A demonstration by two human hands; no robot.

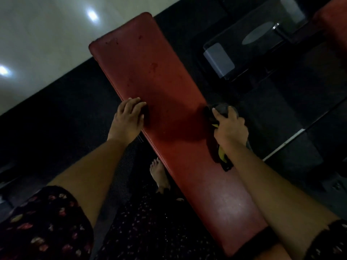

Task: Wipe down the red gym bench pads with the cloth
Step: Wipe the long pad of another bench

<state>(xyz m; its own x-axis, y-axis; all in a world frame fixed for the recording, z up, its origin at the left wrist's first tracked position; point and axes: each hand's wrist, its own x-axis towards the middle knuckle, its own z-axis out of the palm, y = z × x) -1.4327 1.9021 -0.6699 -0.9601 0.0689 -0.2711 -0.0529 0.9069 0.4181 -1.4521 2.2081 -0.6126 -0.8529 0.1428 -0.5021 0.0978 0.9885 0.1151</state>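
The red bench pad (159,87) lies with its long axis on a diagonal, its far rounded end pointing to the upper left and its near end running down to the lower right, under the person's right forearm. The left hand (127,119) rests on the pad's left edge about halfway along, its fingers (135,104) straight and slightly spread, holding nothing. Across the pad, at its right edge, the right hand (230,128) grips the dark cloth (220,109), fingers curled round the bunched part; a tail of the cloth with yellow in it trails back under the wrist onto the pad. A bare foot (159,175) stands on the dark floor (65,119) just beside the pad's left edge.
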